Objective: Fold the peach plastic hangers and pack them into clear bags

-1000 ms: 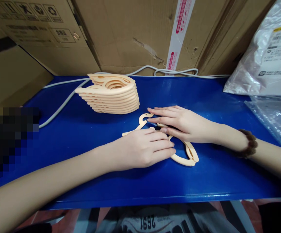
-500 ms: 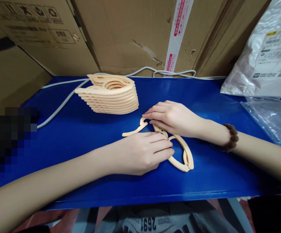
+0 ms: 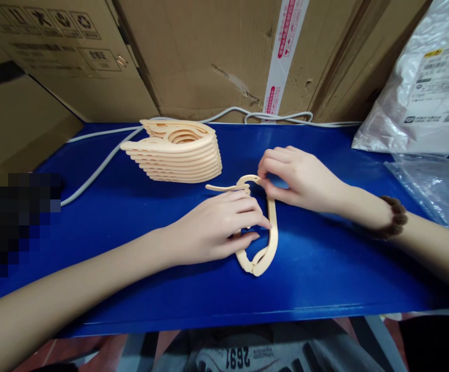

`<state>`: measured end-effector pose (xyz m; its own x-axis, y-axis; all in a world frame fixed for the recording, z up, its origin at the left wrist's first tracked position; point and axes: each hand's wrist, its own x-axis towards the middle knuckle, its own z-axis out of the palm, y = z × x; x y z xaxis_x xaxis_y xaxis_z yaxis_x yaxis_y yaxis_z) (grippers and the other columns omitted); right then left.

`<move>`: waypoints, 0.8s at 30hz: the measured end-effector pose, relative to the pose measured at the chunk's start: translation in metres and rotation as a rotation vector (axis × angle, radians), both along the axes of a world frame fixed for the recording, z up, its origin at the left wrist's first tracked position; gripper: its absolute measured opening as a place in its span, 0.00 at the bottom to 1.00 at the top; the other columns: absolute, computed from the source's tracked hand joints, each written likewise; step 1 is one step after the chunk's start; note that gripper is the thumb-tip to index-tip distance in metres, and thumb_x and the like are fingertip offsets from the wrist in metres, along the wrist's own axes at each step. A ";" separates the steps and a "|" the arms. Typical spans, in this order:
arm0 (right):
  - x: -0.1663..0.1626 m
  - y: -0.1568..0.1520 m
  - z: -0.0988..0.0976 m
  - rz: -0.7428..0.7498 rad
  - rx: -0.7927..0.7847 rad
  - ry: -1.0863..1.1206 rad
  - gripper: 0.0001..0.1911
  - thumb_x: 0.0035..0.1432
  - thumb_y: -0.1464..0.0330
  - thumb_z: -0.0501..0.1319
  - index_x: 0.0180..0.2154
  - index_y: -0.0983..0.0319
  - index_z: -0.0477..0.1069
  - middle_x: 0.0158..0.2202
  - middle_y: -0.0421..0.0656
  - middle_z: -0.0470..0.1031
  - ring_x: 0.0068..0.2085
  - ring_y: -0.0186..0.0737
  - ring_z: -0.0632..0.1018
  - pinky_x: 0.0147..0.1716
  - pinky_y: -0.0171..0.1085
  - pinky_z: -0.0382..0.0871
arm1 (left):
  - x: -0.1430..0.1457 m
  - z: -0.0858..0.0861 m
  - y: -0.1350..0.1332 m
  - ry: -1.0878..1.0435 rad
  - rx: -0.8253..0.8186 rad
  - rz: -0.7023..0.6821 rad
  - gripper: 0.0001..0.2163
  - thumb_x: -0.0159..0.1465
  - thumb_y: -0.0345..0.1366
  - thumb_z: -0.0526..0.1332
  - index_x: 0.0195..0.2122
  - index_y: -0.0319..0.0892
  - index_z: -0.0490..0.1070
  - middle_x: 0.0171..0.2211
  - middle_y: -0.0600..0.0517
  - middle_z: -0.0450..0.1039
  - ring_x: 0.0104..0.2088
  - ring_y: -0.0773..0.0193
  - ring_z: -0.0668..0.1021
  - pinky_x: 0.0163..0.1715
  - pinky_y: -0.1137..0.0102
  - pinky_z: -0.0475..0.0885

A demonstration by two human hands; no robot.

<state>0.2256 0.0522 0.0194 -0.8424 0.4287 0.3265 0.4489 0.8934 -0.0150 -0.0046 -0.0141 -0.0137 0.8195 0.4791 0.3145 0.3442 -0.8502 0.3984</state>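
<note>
A cream plastic folding hanger [image 3: 273, 227] lies on the blue tabletop, its arms folded into a loop and its hook pointing left. My left hand [image 3: 220, 222] is laid across the hanger's left side, fingers curled over it, one fingertip touching the right arm. That hand hides the middle of the hanger. With thumb and fingers, my right hand [image 3: 294, 178] pinches the hanger's upper right end near the base of the hook. Behind my left hand stands a neat stack of matching folded hangers [image 3: 177, 155].
Cardboard boxes [image 3: 208, 57] wall off the back and left of the blue table [image 3: 325, 279]. A white cable [image 3: 100, 165] runs along the rear and left. Plastic-wrapped parcels [image 3: 421, 98] sit at the right. A blurred-out patch covers the left edge.
The hanger has turned clockwise, so its folded arms now point toward me. My right hand has shifted right and slightly away from me; my left hand has moved a little left.
</note>
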 end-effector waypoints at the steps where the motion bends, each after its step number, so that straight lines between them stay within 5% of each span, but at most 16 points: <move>1: 0.005 -0.002 0.003 -0.013 -0.009 0.037 0.08 0.68 0.68 0.55 0.37 0.62 0.70 0.36 0.45 0.75 0.36 0.41 0.73 0.40 0.40 0.63 | -0.001 0.000 0.001 0.002 0.001 0.034 0.10 0.72 0.33 0.58 0.52 0.43 0.76 0.47 0.50 0.77 0.49 0.60 0.75 0.54 0.64 0.66; 8: 0.038 -0.008 0.006 -0.258 -0.277 0.483 0.08 0.69 0.63 0.59 0.36 0.59 0.68 0.33 0.41 0.77 0.33 0.37 0.76 0.35 0.38 0.67 | -0.005 0.003 0.005 0.031 0.092 0.375 0.13 0.66 0.45 0.67 0.46 0.43 0.77 0.45 0.51 0.78 0.44 0.56 0.79 0.41 0.63 0.70; 15: 0.039 0.002 -0.003 -0.292 -0.717 0.873 0.14 0.65 0.57 0.64 0.31 0.58 0.72 0.30 0.39 0.77 0.32 0.33 0.77 0.36 0.35 0.72 | -0.009 0.001 0.010 -0.009 0.027 0.408 0.08 0.72 0.33 0.60 0.49 0.42 0.75 0.50 0.52 0.78 0.47 0.61 0.81 0.41 0.68 0.73; 19: 0.040 0.001 -0.002 -0.310 -0.826 0.911 0.17 0.66 0.55 0.63 0.30 0.58 0.69 0.29 0.39 0.75 0.28 0.33 0.76 0.31 0.35 0.71 | -0.012 -0.002 0.013 0.007 0.069 0.414 0.09 0.73 0.30 0.57 0.49 0.41 0.76 0.50 0.50 0.78 0.48 0.61 0.81 0.43 0.68 0.74; 24: 0.039 -0.012 0.005 -0.366 -0.785 0.692 0.17 0.68 0.54 0.61 0.32 0.59 0.67 0.23 0.36 0.70 0.18 0.31 0.69 0.18 0.33 0.58 | -0.017 -0.004 0.017 0.067 0.149 0.397 0.11 0.73 0.27 0.54 0.47 0.41 0.76 0.52 0.48 0.78 0.48 0.58 0.81 0.42 0.67 0.75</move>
